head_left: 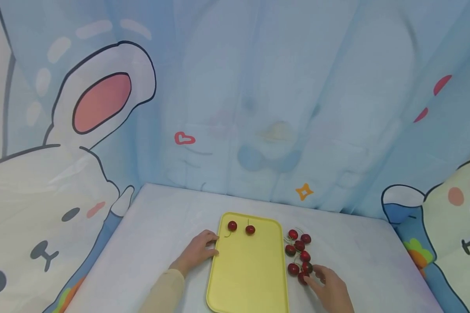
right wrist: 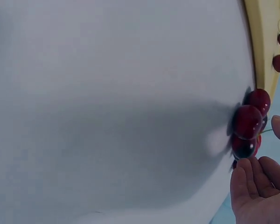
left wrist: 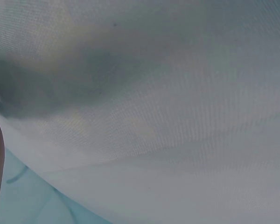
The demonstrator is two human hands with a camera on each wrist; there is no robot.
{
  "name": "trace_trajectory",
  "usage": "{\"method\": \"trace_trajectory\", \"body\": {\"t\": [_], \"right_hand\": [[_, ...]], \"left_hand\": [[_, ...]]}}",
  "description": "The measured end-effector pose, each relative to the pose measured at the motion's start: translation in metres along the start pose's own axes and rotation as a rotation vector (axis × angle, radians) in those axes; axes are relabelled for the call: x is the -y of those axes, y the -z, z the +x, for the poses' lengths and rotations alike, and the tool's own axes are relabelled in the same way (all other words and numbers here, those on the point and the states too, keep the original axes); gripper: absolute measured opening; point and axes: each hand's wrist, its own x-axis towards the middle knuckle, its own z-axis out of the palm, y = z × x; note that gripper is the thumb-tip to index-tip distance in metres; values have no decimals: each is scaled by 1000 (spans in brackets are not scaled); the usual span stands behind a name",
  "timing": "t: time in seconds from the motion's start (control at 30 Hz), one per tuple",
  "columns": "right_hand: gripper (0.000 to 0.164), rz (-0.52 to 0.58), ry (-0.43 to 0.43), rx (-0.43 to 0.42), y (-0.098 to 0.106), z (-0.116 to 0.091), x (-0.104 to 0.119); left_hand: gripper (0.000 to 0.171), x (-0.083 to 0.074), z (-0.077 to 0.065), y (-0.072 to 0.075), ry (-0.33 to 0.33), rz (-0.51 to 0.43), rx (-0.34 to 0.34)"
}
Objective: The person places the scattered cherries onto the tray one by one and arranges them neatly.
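Observation:
A yellow tray [head_left: 250,269] lies on the white tabletop with two dark red cherries near its far end, one cherry [head_left: 232,225] on the left and another cherry [head_left: 250,230] beside it. At the tray's left rim, my left hand [head_left: 196,252] holds the edge with fingers and thumb. Several cherries with stems [head_left: 299,246] are clustered on the table along the tray's right side. My right hand [head_left: 329,287] is at the near end of that cluster. In the right wrist view, its thumb and fingers stand apart around the nearest cherries [right wrist: 247,122], fingertips close to them.
The white tabletop [head_left: 360,252] extends to both sides of the tray. Behind it hangs a light blue curtain [head_left: 219,87] printed with cartoon animals. In the left wrist view there is mostly blurred white cloth [left wrist: 177,116].

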Motion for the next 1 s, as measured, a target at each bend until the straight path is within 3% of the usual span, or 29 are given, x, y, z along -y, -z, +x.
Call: {"method": "trace_trajectory", "body": {"t": [0.23, 0.63, 1.0], "right_hand": [[63, 4, -109, 48, -17, 0, -8], [54, 17, -67, -26, -31, 2, -6], [52, 38, -68, -63, -26, -1, -2]], "left_hand": [[41, -1, -1, 2, -18, -1, -3], [41, 0, -2, 0, -4, -4, -1], [40, 2, 0, 0, -14, -11, -2]]}}
